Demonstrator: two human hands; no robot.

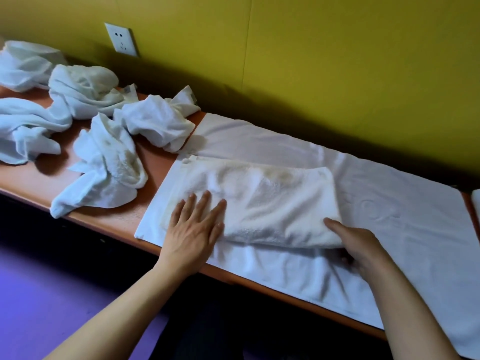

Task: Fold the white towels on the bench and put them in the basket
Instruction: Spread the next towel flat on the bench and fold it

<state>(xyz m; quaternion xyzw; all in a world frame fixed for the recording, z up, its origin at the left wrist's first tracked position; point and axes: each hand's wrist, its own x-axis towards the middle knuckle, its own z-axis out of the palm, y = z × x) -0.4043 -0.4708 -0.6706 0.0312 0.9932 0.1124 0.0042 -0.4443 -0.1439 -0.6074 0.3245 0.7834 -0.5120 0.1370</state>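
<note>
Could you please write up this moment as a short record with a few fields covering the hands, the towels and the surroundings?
left hand: flat, pressing the folded towel
right hand: gripping the folded towel's near right corner
under it: large flat towel spread on the bench
unfolded: crumpled towels to the left
basket: not in view
wall: yellow, with a socket

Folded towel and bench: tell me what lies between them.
In the head view, a flat white cloth lies spread on the bench, and the folded towel rests on top of it.
</note>
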